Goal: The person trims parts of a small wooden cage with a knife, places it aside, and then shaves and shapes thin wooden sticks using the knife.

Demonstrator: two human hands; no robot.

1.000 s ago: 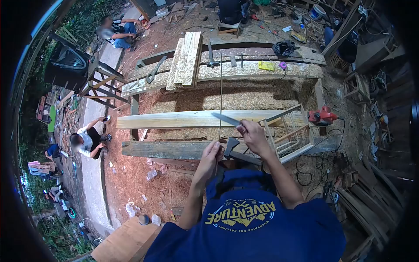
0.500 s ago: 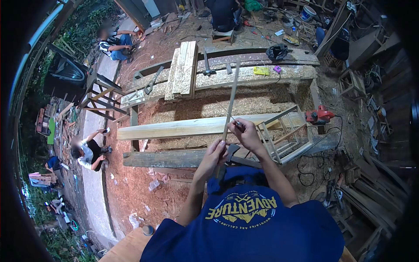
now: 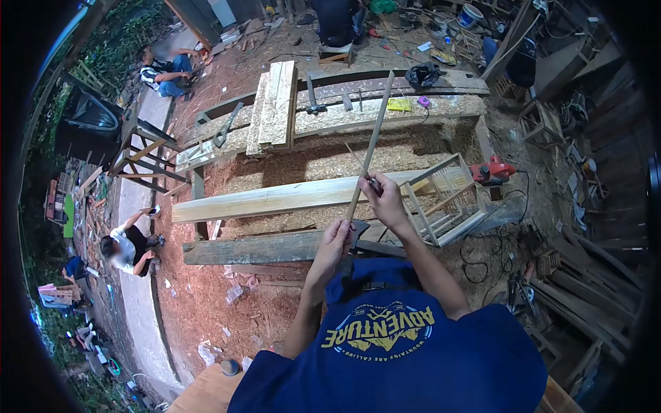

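My left hand (image 3: 334, 244) is closed round the lower end of a long thin wooden stick (image 3: 376, 132), which points away from me and leans slightly right. My right hand (image 3: 385, 203) is closed beside the stick, farther up it. From its fingers a slim pointed tool (image 3: 355, 158) sticks out toward the upper left, crossing close to the stick. Its handle is mostly covered by my fingers, and I cannot tell its exact kind. Right of my right hand stands a small slatted wooden frame (image 3: 441, 203).
Long planks (image 3: 289, 196) lie ahead over shavings. A red power tool (image 3: 492, 171) with a cord sits at the right. On the far beam are stacked boards (image 3: 279, 103), a hammer (image 3: 315, 108) and a yellow item (image 3: 399, 104). Several people sit or crouch around.
The stick's far end has swung right and reaches farther away from me. My right hand has moved slightly up and the slim tool is tilted differently. The whole view has shifted a little.
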